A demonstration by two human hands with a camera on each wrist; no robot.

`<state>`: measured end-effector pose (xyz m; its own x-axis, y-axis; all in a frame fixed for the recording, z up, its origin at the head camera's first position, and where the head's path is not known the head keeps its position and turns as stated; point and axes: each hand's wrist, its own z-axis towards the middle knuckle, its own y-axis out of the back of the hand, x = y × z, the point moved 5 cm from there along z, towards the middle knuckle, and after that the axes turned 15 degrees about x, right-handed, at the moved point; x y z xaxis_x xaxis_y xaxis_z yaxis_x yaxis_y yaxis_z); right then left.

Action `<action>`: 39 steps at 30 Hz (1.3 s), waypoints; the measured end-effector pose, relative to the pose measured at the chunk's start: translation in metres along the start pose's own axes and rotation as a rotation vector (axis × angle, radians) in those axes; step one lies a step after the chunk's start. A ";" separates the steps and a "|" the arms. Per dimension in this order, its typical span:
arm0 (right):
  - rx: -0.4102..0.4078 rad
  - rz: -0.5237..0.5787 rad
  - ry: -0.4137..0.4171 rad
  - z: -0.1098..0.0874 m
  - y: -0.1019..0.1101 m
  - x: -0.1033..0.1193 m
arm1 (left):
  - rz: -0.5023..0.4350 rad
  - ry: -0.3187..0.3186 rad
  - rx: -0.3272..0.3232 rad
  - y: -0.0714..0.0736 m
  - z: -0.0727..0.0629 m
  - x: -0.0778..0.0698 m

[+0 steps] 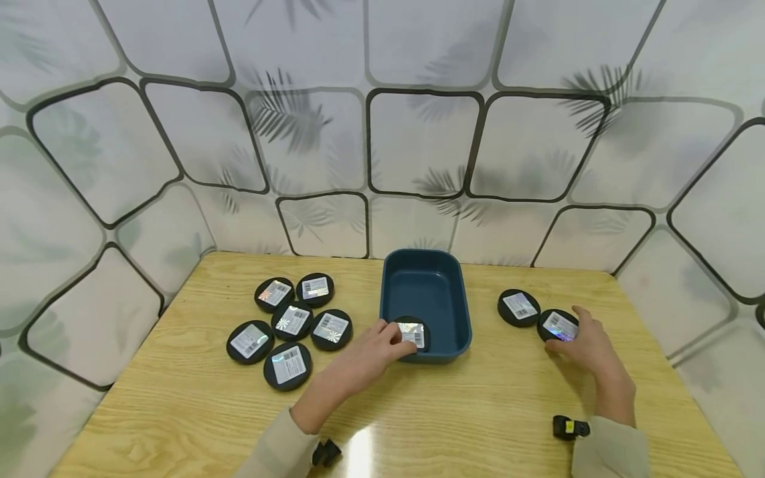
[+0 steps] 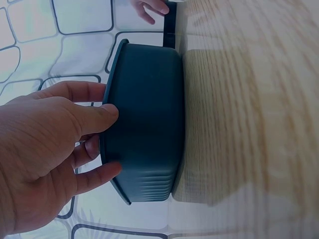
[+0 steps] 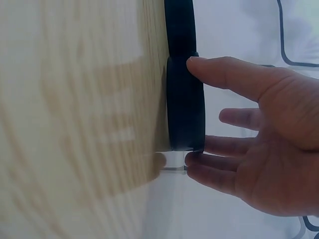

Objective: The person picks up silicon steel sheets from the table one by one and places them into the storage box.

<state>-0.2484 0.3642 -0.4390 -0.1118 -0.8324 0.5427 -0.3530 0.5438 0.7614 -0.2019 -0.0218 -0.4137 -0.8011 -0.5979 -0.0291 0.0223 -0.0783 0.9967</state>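
Note:
My left hand (image 1: 373, 345) is at the near left corner of a dark blue tray (image 1: 423, 260). Its thumb and fingers hold a round black disc (image 1: 414, 334) with a white label and a shiny sticker, just inside the rim. In the left wrist view the tray's wall (image 2: 149, 109) hides that disc, and the thumb lies over the rim. On the right, my right hand (image 1: 592, 342) grips another labelled black disc (image 1: 559, 326) by its edge, thumb on one side and fingers on the other. That disc sits against a second black disc (image 1: 518, 308).
Several more labelled black discs (image 1: 289, 366) lie grouped on the wooden table (image 1: 454, 425), left of the tray. A patterned curtain (image 1: 418, 146) rises behind the table's far edge and along both sides. Dark wrist straps (image 1: 570, 427) show at the sleeves.

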 end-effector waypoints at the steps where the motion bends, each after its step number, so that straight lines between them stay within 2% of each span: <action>1: -0.001 -0.003 0.002 0.000 0.000 0.000 | -0.001 0.000 0.001 0.000 0.000 0.000; 8: -0.014 -0.023 0.007 0.000 -0.001 0.003 | 0.017 0.000 -0.015 0.000 0.000 -0.001; 24: -0.023 -0.011 -0.009 -0.001 -0.003 -0.001 | 0.015 0.018 0.028 -0.002 0.000 0.001; 34: -0.039 -0.050 0.022 0.001 -0.004 -0.002 | 0.019 0.011 0.025 -0.001 0.000 0.001; 39: -0.037 -0.046 0.009 0.000 -0.004 -0.002 | 0.023 0.008 0.016 0.000 0.000 0.000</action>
<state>-0.2467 0.3639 -0.4432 -0.0881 -0.8557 0.5099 -0.3232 0.5088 0.7979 -0.2015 -0.0220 -0.4139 -0.7954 -0.6060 -0.0064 0.0314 -0.0518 0.9982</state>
